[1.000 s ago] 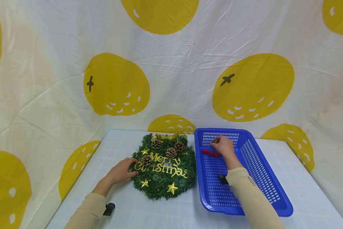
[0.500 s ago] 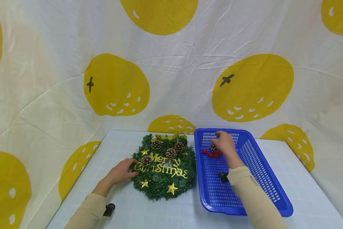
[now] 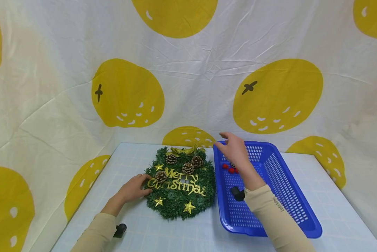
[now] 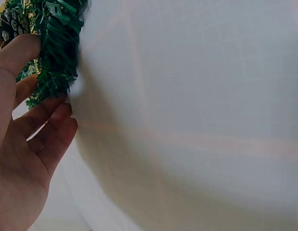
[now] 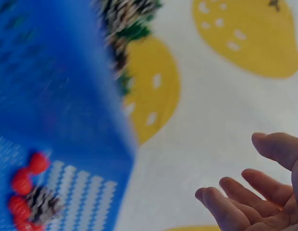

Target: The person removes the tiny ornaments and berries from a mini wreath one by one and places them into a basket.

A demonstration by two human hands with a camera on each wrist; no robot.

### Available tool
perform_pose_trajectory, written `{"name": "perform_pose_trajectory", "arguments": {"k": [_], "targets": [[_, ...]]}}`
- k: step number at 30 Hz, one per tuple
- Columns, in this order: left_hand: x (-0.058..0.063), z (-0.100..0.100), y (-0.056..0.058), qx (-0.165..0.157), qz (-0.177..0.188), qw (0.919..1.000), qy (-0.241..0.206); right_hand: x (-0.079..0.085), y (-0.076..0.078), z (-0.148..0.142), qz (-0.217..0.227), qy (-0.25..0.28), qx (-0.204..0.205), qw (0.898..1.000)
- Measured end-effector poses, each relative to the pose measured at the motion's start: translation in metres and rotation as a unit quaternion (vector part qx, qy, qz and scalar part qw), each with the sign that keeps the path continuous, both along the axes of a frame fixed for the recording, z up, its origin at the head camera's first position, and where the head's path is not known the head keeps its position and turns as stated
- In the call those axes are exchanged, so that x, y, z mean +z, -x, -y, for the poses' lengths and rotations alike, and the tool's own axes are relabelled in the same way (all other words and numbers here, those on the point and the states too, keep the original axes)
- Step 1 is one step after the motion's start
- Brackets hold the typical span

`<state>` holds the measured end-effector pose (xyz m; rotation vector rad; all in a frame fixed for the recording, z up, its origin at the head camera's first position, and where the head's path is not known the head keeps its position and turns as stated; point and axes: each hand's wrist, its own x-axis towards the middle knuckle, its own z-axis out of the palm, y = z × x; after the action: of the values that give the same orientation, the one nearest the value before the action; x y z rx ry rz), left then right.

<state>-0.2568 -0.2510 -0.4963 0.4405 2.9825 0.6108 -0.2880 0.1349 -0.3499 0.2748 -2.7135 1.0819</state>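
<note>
A green Christmas wreath (image 3: 176,208) lies on the table in the head view, with gold "Merry Christmas" lettering (image 3: 188,186), several pinecones (image 3: 187,168) and gold stars (image 3: 189,207). My left hand (image 3: 132,189) holds its left edge, and in the left wrist view the thumb lies over the greenery with the fingers at its side. My right hand (image 3: 235,150) is raised over the back left corner of a blue plastic basket (image 3: 220,210), fingers spread, holding nothing. Inside the basket, a pinecone (image 5: 43,204) sits against several red balls (image 5: 21,182), partly hidden by my hand in the head view.
The basket stands directly right of the wreath, its raised rim between them. Behind the table (image 3: 176,238) hangs a white cloth (image 3: 207,98) printed with yellow fruit, also lining both sides. A black wrist camera (image 3: 120,230) sits below my left wrist.
My right hand has let go of the pinecone, leaving it beside the red balls, then risen and moved left toward the basket's back left corner. My left hand stays on the wreath.
</note>
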Motion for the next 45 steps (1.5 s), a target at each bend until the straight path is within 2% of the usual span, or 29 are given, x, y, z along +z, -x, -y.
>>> {"name": "perform_pose_trajectory", "arguments": {"k": [8, 16, 22, 27, 31, 40, 45], "targets": [[0.0, -0.001, -0.001, 0.003, 0.002, 1.0, -0.003, 0.022, -0.025, 0.04, -0.034, 0.025, 0.047, 0.998], [0.0, -0.001, 0.0, 0.0, -0.006, 1.0, -0.004, 0.021, -0.049, 0.077, -0.037, 0.047, 0.066, 0.996], [-0.001, 0.0, -0.002, 0.003, -0.002, 1.0, 0.001, 0.006, -0.059, 0.102, -0.019, 0.064, 0.088, 0.994], [-0.002, 0.0, -0.004, 0.007, 0.0, 1.0, 0.001, -0.014, -0.063, 0.122, 0.005, 0.074, 0.1, 0.992], [-0.003, 0.0, -0.004, 0.008, -0.001, 1.0, 0.002, -0.03, -0.065, 0.135, 0.005, 0.068, 0.113, 0.991], [0.001, -0.003, -0.005, 0.005, -0.004, 1.0, 0.008, -0.058, -0.058, 0.149, 0.035, 0.052, 0.138, 0.988], [0.001, -0.002, -0.005, 0.007, -0.007, 0.9999, 0.012, -0.071, -0.05, 0.155, 0.035, 0.009, 0.146, 0.989]]}}
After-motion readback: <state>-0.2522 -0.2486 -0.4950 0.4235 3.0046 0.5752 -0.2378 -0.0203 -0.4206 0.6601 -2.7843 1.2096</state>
